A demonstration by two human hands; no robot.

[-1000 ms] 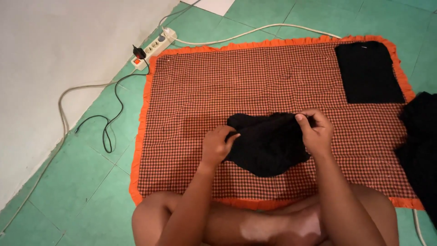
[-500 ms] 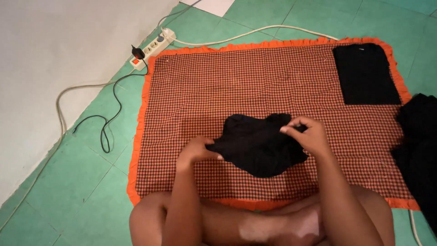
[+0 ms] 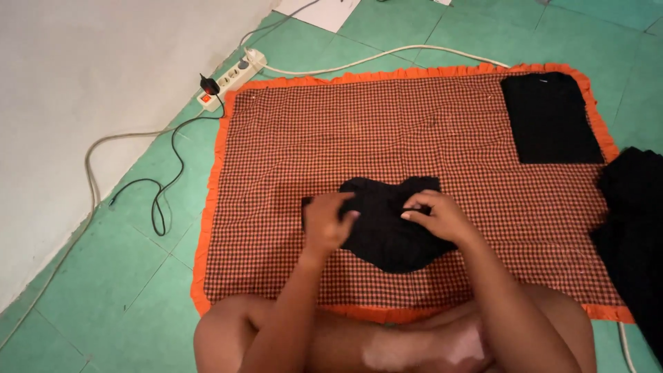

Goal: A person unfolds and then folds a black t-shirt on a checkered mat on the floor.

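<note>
A crumpled black garment [image 3: 390, 228] lies on the near middle of a red checked cloth [image 3: 387, 138] with an orange frilled border. My left hand [image 3: 327, 222] grips the garment's left edge, fingers curled into the fabric. On the garment's right side, my right hand [image 3: 435, 214] pinches a fold between fingers and thumb. Both forearms reach forward from my crossed legs at the bottom of the view.
A folded black garment [image 3: 550, 119] lies flat at the cloth's far right corner. A heap of black clothes [image 3: 634, 228] sits off the right edge. A white power strip [image 3: 230, 77] with cables lies on the green tiled floor by the white wall at left.
My left hand has moved from the outer left edge inward onto the garment. The right hand has come down and left, and the garment is bunched more compactly.
</note>
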